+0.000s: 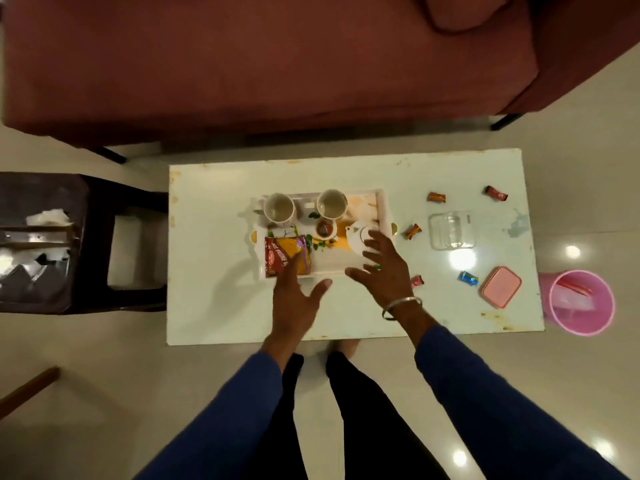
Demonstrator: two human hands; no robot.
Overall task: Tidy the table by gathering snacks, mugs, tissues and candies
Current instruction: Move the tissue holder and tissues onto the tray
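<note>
Both hands (339,289) hover spread over the tray (382,206) holding mugs (304,206).

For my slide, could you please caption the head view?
Open hands over tray holding mugs; candies scattered.

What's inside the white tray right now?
In the tray: two mugs, a small cup, a white teapot and a snack packet. The hands cover part of its near side.
</note>
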